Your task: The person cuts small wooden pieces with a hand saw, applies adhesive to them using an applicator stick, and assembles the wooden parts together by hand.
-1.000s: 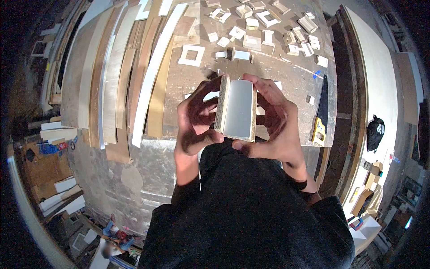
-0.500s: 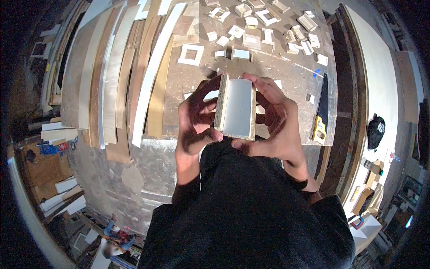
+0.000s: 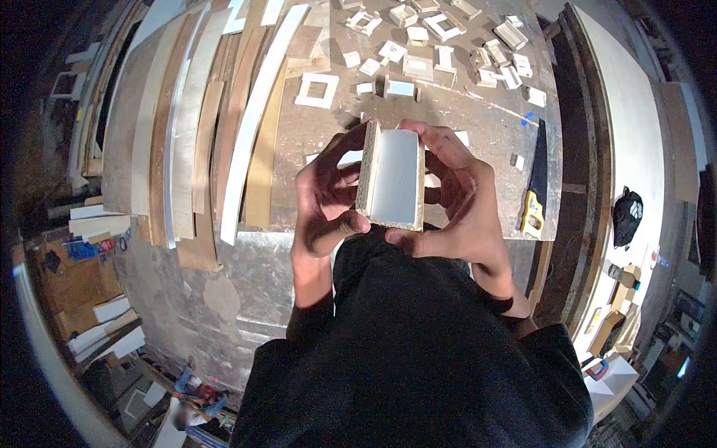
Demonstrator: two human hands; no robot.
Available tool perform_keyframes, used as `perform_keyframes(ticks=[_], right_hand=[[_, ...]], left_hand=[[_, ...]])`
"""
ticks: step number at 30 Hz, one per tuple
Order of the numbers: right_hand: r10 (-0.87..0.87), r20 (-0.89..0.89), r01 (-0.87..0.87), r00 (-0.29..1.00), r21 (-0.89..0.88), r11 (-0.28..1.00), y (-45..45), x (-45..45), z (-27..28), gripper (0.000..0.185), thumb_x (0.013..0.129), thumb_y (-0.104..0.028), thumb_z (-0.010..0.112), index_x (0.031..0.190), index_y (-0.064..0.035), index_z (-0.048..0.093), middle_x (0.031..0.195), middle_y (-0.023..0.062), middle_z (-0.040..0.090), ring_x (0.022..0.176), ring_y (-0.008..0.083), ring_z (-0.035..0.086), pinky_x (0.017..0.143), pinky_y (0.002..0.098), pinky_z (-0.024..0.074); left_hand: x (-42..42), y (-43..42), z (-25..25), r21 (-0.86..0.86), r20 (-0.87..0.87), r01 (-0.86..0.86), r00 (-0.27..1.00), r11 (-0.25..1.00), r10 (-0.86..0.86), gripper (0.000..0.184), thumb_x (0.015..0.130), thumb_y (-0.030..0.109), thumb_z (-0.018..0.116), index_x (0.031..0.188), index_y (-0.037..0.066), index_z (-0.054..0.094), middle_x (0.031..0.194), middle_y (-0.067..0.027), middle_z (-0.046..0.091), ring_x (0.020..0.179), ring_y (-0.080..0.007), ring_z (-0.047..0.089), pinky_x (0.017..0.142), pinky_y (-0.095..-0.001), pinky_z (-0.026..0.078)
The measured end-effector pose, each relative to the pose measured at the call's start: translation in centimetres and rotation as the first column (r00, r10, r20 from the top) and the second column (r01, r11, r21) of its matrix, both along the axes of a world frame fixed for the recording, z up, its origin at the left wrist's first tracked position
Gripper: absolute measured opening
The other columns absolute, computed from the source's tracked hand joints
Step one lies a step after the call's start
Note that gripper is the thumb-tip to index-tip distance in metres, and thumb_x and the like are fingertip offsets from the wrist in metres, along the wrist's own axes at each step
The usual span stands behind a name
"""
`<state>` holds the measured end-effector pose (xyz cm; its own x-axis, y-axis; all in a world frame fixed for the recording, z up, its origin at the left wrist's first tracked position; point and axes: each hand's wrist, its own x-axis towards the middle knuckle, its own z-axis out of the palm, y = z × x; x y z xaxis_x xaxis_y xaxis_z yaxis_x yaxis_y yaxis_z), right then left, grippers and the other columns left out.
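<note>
A small channel-shaped wooden piece (image 3: 396, 179) with a smooth white inner face and rough chipboard edges is held up in front of my body. My left hand (image 3: 326, 190) grips its left side, with the thumb at the lower left corner. Around its right side curl the fingers of my right hand (image 3: 461, 198), the thumb pressed at the bottom edge. Beyond the hands, a square wooden frame (image 3: 317, 90) and a small white-faced piece (image 3: 400, 88) lie on the brown worktable (image 3: 299, 134).
Long boards (image 3: 246, 134) lie side by side on the left. Many small wooden pieces (image 3: 511, 34) are scattered at the back. A handsaw (image 3: 535, 201) rests on the right, near a black bag (image 3: 628, 216) on a pale board. A person (image 3: 196, 396) is at the lower left.
Both hands keep their hold on the piece, which has shifted very slightly left and up in view. The table's objects have also shifted slightly in the picture.
</note>
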<state>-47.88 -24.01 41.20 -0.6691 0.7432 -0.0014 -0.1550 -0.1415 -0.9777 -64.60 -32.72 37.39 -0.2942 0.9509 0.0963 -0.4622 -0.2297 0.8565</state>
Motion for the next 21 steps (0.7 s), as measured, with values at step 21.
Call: perform_keyframes(ticks=[21], right_hand=[[-0.110, -0.208, 0.046, 0.972, -0.293, 0.955, 0.6, 0.1, -1.1, 0.090, 0.064, 0.002, 0.080, 0.144, 0.0115, 0.038, 0.134, 0.0173, 0.056, 0.121, 0.0220, 0.058, 0.103, 0.0369, 0.0471]], left_hand=[[2.1, 0.9, 1.1, 0.004, -0.144, -0.069, 0.987, 0.998, 0.069, 0.083, 0.083, 0.041, 0.077, 0.143, -0.001, 0.039, 0.151, -0.0198, 0.040, 0.124, -0.0295, 0.055, 0.097, -0.0391, 0.051]])
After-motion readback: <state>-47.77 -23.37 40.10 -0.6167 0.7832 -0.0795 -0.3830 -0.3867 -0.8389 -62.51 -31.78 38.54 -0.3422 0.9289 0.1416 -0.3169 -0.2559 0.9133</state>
